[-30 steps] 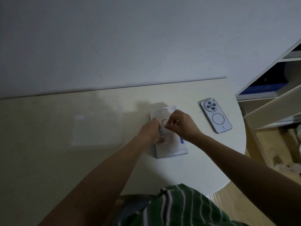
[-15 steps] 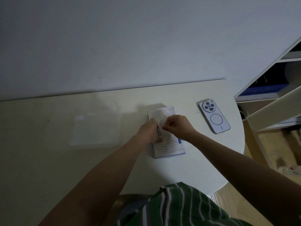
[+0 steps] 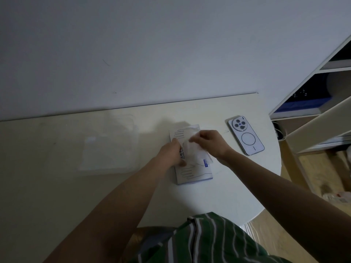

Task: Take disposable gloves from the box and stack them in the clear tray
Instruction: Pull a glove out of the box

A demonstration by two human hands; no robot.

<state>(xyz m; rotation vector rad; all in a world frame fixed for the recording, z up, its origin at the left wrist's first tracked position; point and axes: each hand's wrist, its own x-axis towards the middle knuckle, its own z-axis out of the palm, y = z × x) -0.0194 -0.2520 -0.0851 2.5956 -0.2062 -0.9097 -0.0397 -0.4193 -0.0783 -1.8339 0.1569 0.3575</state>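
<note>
A flat white glove box (image 3: 191, 172) with outline drawings of hands lies on the table in front of me. My left hand (image 3: 171, 153) rests on the box's left edge with its fingers curled against it, holding it down. My right hand (image 3: 209, 142) is over the box's upper half and pinches a thin clear glove (image 3: 191, 148) that is partly out of the box opening. The clear tray (image 3: 95, 147) sits to the left of the box, faint against the table, and I cannot tell if anything lies in it.
A phone (image 3: 246, 137) lies face down to the right of the box, near the round table's edge (image 3: 273, 190). A white wall runs behind the table. Shelves (image 3: 319, 103) stand at the right. The floor shows below them.
My right hand has lifted a little up and right, drawing the clear glove further out of the box. My left hand stays on the box.
</note>
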